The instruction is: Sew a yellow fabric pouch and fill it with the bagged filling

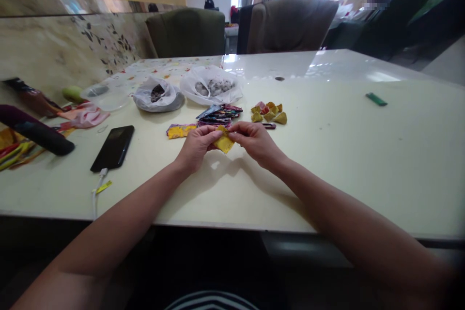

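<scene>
Above the pale table (pixel 345 169), the left hand (pixel 196 147) and right hand (pixel 257 143) pinch one yellow piece (pixel 224 142), partly hiding its edges; its material is unclear.

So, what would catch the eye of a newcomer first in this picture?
Probably the bright yellow piece that the left hand and right hand pinch near the centre. Next, perhaps the black phone to their left, and the mostly yellow pieces beyond the right hand.

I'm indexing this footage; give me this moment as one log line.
left hand: grip on yellow piece | right hand: grip on same piece | on table: phone
</scene>
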A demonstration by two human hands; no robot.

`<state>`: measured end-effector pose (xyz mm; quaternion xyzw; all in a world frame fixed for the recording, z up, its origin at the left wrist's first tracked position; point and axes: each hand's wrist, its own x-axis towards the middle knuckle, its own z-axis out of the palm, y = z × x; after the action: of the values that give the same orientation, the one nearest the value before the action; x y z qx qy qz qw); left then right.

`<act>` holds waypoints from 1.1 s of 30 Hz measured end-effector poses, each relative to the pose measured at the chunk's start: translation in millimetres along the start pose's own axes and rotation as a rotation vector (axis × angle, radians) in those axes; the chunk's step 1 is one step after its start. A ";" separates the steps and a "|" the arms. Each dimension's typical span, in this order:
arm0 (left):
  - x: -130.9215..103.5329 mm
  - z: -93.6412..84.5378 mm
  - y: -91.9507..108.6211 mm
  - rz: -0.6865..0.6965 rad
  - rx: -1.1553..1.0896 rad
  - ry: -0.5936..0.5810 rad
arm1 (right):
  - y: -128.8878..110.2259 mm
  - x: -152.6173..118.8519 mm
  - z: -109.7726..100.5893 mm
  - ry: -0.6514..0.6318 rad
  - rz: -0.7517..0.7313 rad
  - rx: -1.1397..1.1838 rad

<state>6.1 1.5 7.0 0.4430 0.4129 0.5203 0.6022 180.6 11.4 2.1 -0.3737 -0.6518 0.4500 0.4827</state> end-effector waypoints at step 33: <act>-1.4 0.8 -4.3 -0.017 0.043 -0.073 | -5.0 -4.2 3.1 0.016 -0.186 -0.250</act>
<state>7.8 -0.2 3.2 0.4711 0.4055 0.4897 0.6114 178.5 5.3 5.2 -0.3725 -0.7307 0.3157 0.4772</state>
